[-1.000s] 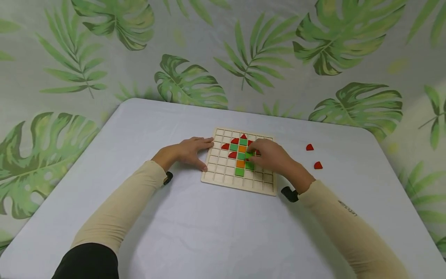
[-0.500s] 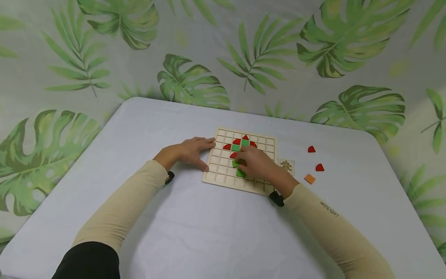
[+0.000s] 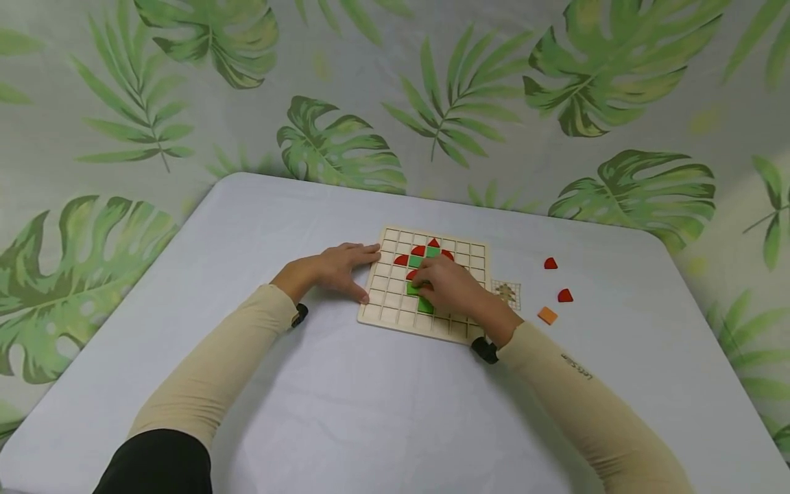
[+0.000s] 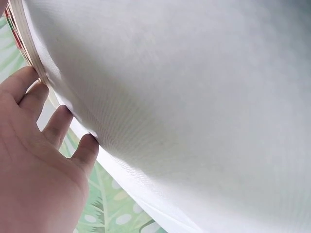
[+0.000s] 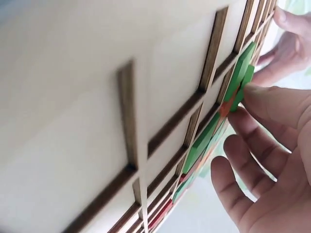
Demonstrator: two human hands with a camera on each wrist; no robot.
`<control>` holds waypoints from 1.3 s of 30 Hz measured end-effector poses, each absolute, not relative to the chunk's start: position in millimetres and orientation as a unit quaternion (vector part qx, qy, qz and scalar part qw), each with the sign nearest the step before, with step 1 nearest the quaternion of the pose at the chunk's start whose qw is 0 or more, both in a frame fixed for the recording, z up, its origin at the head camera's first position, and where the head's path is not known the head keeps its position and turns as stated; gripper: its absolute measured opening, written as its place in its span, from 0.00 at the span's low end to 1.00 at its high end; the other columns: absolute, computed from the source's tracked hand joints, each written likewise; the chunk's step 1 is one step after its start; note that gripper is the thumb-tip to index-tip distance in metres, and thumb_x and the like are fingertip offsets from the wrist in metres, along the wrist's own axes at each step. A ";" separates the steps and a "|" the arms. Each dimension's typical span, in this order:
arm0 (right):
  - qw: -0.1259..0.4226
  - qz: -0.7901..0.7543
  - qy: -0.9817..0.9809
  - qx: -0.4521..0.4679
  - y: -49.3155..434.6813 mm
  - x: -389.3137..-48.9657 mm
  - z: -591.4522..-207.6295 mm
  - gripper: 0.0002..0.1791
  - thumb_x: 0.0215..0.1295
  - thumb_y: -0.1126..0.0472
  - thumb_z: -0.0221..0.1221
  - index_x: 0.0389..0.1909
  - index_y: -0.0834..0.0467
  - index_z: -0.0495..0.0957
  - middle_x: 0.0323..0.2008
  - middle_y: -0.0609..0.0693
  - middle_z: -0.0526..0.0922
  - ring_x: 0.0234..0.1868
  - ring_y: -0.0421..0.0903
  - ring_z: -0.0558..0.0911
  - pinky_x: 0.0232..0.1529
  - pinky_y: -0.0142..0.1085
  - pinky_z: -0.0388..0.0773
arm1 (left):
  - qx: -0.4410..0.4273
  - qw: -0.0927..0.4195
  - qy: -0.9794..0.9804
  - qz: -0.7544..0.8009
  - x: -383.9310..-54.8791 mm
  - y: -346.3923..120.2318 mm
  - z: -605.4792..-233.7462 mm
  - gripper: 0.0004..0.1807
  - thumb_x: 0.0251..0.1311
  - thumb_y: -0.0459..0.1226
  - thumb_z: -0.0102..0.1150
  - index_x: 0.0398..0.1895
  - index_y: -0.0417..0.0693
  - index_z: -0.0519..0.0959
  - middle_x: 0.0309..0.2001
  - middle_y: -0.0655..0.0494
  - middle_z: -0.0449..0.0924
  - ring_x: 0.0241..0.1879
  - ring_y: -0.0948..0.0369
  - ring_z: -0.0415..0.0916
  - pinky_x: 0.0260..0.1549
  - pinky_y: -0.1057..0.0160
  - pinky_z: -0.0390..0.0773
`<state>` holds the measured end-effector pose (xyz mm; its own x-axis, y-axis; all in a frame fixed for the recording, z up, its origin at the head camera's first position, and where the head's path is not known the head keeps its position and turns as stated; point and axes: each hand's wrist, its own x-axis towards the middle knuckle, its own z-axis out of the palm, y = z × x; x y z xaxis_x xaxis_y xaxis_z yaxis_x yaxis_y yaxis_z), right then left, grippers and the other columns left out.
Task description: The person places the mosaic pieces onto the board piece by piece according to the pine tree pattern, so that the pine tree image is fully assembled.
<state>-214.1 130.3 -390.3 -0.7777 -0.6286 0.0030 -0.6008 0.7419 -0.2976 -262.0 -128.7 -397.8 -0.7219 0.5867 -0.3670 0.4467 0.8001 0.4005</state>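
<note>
A wooden grid board point(image 3: 395, 315) lies on the table with coloured tiles set in its middle cells. My right hand point(image 3: 449, 281) is over the board's middle, its thumb and index finger pinching a green square tile point(image 5: 248, 77). That tile is just beside the tile column, close over the board. Another green square tile point(image 3: 425, 306) sits in the cell at the column's lower end. My left hand point(image 3: 341, 267) rests with spread fingers against the board's left edge. Red pieces point(image 3: 401, 261) and a red triangle point(image 3: 434, 243) show at the upper part; my right hand hides several tiles.
Right of the board lie a small pattern card point(image 3: 507, 294), an orange square tile point(image 3: 547, 315), a red rounded piece point(image 3: 551, 263) and a second red piece point(image 3: 565, 296). A white cloth covers the table point(image 3: 345, 412); leaf-patterned fabric point(image 3: 345, 144) hangs behind.
My right hand has moved left from the column's right side to its left side with the green tile. The card and orange tile, earlier hidden by my arm, now show. The left hand stays put.
</note>
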 end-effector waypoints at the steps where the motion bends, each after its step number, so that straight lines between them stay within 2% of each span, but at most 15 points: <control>1: 0.047 -0.143 0.932 -0.330 129.9 -214.0 -389.9 0.09 0.65 0.63 0.63 0.43 0.57 0.88 0.46 0.52 0.86 0.52 0.52 0.80 0.55 0.44 0.79 | 0.282 0.245 0.916 0.143 -262.2 -128.5 -397.9 0.54 0.53 0.55 0.70 0.80 0.56 0.52 0.82 0.62 0.41 0.81 0.49 0.38 0.77 0.41 0.47; 6: 0.043 -0.151 0.935 -0.318 127.9 -215.4 -390.1 0.08 0.64 0.62 0.64 0.42 0.57 0.89 0.44 0.52 0.87 0.51 0.52 0.80 0.55 0.44 0.79 | 0.281 0.242 0.917 0.145 -264.2 -127.6 -396.8 0.54 0.53 0.56 0.70 0.80 0.56 0.52 0.82 0.62 0.41 0.81 0.49 0.39 0.77 0.41 0.47; 13: 0.055 -0.160 0.943 -0.286 124.3 -218.6 -392.5 0.08 0.65 0.60 0.64 0.41 0.56 0.89 0.42 0.50 0.87 0.49 0.50 0.79 0.50 0.42 0.79 | 0.279 0.239 0.919 0.145 -265.4 -128.9 -397.3 0.54 0.52 0.56 0.70 0.79 0.56 0.52 0.82 0.61 0.42 0.81 0.50 0.40 0.77 0.41 0.48; 25: 0.056 -0.170 0.939 -0.292 125.0 -220.1 -397.2 0.08 0.64 0.61 0.64 0.40 0.56 0.89 0.39 0.50 0.87 0.48 0.50 0.80 0.49 0.42 0.79 | 0.271 0.244 0.919 0.151 -263.9 -128.7 -399.6 0.54 0.52 0.55 0.71 0.79 0.57 0.53 0.82 0.62 0.42 0.81 0.50 0.39 0.76 0.40 0.48; 39: 0.055 -0.166 0.937 -0.302 127.9 -220.2 -397.1 0.08 0.65 0.59 0.64 0.42 0.54 0.88 0.43 0.50 0.85 0.48 0.49 0.80 0.49 0.43 0.79 | 0.271 0.247 0.917 0.155 -262.6 -129.1 -398.2 0.54 0.52 0.55 0.71 0.79 0.56 0.52 0.82 0.61 0.42 0.81 0.49 0.39 0.76 0.40 0.48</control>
<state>-220.2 127.9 -397.1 -0.8121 -0.5836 -0.0037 -0.5469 0.7633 -0.3439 -262.6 -129.1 -398.2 -0.7305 0.5743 -0.3695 0.4214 0.8049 0.4179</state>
